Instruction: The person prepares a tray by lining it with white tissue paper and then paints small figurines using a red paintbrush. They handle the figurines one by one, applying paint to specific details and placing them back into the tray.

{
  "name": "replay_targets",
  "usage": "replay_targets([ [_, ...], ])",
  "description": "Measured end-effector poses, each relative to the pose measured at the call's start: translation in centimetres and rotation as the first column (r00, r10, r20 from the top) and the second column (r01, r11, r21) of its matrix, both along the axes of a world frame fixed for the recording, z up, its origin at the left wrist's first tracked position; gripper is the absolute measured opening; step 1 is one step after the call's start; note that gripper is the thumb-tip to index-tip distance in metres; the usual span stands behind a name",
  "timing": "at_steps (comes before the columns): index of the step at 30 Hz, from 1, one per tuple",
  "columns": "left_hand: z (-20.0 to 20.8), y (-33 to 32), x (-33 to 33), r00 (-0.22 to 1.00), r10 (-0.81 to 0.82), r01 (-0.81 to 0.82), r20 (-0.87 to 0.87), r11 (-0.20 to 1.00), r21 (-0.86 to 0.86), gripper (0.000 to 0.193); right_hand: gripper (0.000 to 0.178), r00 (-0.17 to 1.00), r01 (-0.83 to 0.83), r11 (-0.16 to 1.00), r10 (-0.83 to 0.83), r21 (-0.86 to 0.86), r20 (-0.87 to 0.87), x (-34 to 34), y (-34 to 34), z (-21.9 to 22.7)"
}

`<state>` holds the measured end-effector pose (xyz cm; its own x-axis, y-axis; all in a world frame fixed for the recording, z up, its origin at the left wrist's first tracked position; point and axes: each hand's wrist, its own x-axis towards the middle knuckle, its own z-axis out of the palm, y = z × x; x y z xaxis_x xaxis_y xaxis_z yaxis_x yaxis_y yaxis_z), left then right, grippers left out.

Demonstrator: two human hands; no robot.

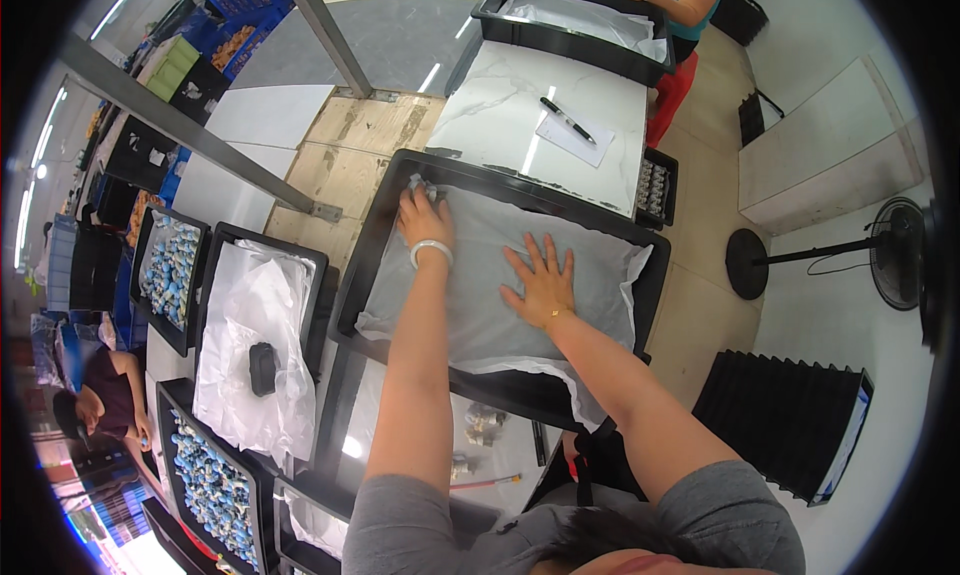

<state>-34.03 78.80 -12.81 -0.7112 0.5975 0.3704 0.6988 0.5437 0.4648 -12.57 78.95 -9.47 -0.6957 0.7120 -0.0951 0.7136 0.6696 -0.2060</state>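
A thin white sheet [480, 325] lines the black tray [520, 182] in front of me, and its near edge hangs over the tray's rim. My right hand [543, 283] lies flat on the sheet with its fingers spread. At the tray's far left corner, my left hand [426, 225] rests on the sheet, its fingers stretched toward a crumpled bit of the sheet's edge. Neither hand grips anything that I can see. A white bangle circles the left wrist, and a thin gold-coloured bracelet the right.
Beyond the tray, a pen [568, 120] lies on white paper. A black tray with white sheets and a dark block [262, 369] stands left, beside trays of small blue-and-white pieces [215, 490]. A standing fan [893, 253] and stacked black trays [785, 425] are right. Other people work nearby.
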Motion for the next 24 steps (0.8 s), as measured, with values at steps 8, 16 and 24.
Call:
replay_targets([
  [8, -0.2, 0.05, -0.07, 1.0, 0.006, -0.007, -0.014, 1.0, -0.008, 0.049, 0.062, 1.0, -0.002, 1.0, 0.002, -0.005, -0.023, 0.02, 0.02, -0.1],
  [16, 0.03, 0.04, 0.01, 1.0, 0.004, -0.004, -0.005, 1.0, -0.004, 0.049, 0.062, 1.0, 0.002, 1.0, -0.002, -0.013, -0.011, -0.06, 0.02, 0.14],
  [24, -0.25, 0.02, -0.04, 1.0, 0.006, -0.006, -0.002, 1.0, 0.003, 0.049, 0.062, 1.0, 0.005, 1.0, -0.005, -0.021, 0.004, -0.05, -0.06, 0.23],
])
